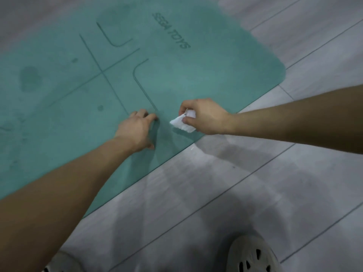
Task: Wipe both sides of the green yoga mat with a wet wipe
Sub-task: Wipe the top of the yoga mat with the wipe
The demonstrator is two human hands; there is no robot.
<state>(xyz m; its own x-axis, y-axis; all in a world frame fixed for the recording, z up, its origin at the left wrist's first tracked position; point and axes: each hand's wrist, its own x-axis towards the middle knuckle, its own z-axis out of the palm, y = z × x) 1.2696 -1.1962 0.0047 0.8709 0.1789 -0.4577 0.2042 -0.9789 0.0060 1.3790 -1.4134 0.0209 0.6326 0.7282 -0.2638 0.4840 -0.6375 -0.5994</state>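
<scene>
Green yoga mat lies flat on the grey floor, right hand pinching a bunched wet wipe near its edge, left hand fingertips-down beside it, holding nothing — risk: the small wad skips patches, or the unpinned mat rucks.
</scene>
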